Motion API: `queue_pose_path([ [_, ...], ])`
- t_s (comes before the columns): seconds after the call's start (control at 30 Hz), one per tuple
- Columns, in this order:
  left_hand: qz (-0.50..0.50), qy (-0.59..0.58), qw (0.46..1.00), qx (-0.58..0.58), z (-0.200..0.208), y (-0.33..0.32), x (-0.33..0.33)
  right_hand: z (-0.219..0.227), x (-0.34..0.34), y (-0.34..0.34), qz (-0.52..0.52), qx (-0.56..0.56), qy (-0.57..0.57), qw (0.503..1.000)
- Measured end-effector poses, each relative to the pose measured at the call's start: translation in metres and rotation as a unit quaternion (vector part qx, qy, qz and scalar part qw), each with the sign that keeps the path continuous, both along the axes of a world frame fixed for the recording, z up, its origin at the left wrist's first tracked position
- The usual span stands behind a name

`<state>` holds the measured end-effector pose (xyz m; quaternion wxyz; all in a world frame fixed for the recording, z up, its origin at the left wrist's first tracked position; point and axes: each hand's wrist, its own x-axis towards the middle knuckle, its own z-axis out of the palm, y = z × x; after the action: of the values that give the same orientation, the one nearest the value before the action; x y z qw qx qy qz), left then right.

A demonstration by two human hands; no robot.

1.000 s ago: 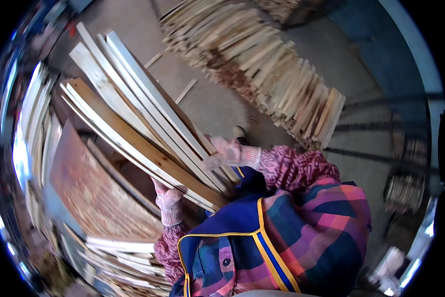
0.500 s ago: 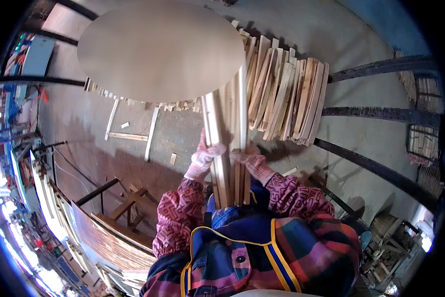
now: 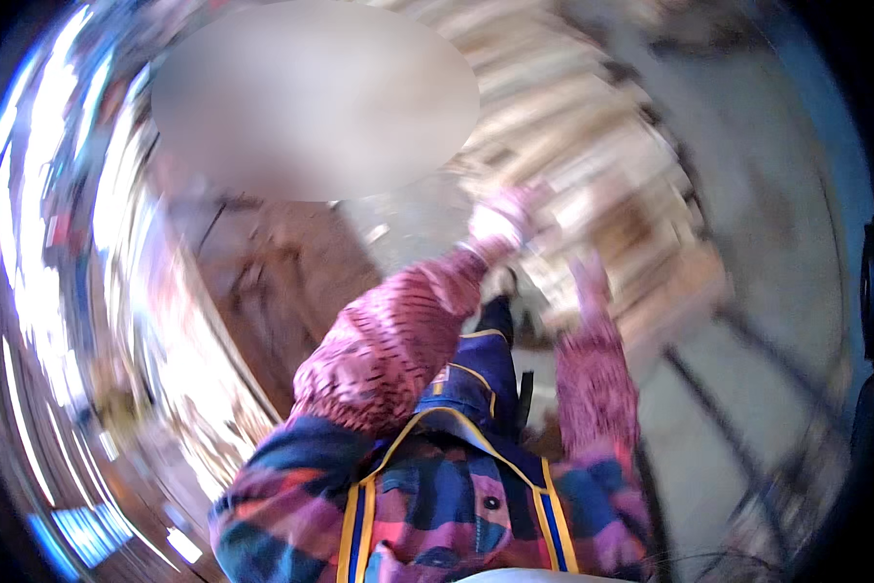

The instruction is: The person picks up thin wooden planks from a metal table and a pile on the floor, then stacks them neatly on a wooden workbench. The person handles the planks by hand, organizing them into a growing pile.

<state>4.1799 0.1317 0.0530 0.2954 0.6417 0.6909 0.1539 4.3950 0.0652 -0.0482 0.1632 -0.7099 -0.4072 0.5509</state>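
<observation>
The row of long wooden strips [image 3: 641, 209] lies ahead and to the right, smeared by motion. At its near left edge is my left hand [image 3: 500, 222], in a pale pink glove, with the arm stretched forward. My right hand [image 3: 590, 280], gloved too, reaches over the near part of the same row. The fingers of both hands are too blurred to show whether they grip any strip. Patterned pink sleeves cover both forearms.
A blurred oval hides the upper left of the view. Brown floor [image 3: 281, 282] lies to the left, with a small pale scrap [image 3: 377, 233] beyond it. Dark bars [image 3: 719, 428] run along the grey floor at right.
The view has swung round. The wooden strips held upright between my hands earlier no longer show there. Both hands have moved right, to the row of strips.
</observation>
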Motion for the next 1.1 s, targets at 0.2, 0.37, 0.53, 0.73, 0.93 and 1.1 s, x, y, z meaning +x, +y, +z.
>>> queue_pose_path([
  [0.2,0.118,0.025,0.954,-0.273,-0.038,-0.180,-0.039,-0.028,0.048,-0.018,0.080,-0.071,0.061,0.992],
  [0.37,0.343,-0.030,0.853,-0.392,0.002,-0.367,-0.042,-0.028,0.036,0.014,0.238,-0.131,0.029,0.962],
  [0.53,0.461,-0.117,0.809,-0.345,0.008,-0.481,-0.049,-0.015,-0.068,-0.004,0.390,-0.149,0.014,0.909],
  [0.73,0.512,-0.158,0.841,-0.072,-0.085,-0.567,-0.069,0.030,-0.292,-0.166,0.525,-0.086,0.118,0.838],
  [0.93,0.774,-0.149,0.615,-0.005,0.001,-0.664,-0.176,0.090,-0.456,-0.397,0.732,0.018,0.098,0.674],
  [1.1,0.870,-0.097,0.482,0.034,0.005,-0.729,-0.244,0.076,-0.523,-0.471,0.814,0.000,0.118,0.569],
])
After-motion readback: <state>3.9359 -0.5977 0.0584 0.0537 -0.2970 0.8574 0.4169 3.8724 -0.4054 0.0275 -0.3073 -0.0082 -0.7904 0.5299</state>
